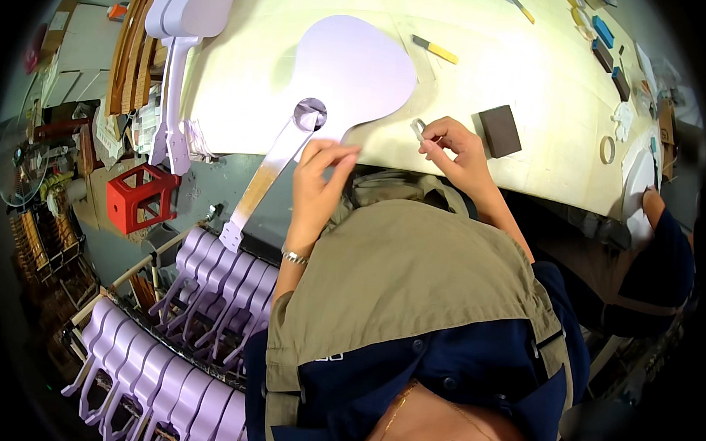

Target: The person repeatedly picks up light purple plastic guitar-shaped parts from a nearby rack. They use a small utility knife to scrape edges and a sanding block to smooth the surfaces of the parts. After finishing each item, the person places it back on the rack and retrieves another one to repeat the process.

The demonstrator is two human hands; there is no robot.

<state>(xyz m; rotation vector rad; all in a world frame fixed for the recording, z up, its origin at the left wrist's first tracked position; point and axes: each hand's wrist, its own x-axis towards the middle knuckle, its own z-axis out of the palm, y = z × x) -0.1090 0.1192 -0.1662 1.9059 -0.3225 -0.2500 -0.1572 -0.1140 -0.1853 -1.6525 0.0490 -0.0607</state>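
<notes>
A lilac guitar body with its neck [354, 65] lies on the pale worktable, the neck slanting over the near edge. Bare wood shows partway down the neck, and something crumpled fills part of the round sound hole [311, 115]. My left hand [319, 184] is just right of the neck, thumb and fingers drawn together; whatever they may hold is too small to make out. Above the table's front edge, my right hand [458, 154] pinches a thin, pale ring that looks like a narrow roll of tape [418, 129]. A dark brown block [500, 131] sits right of that hand.
A yellow-handled cutter [435, 49] lies beyond the guitar. Another tape roll [607, 149] rests at the right. Lilac guitars hang at upper left, and several more fill a rack [161, 361] at lower left. A red stool [141, 198] stands on the floor. Another person's arm [653, 208] is at far right.
</notes>
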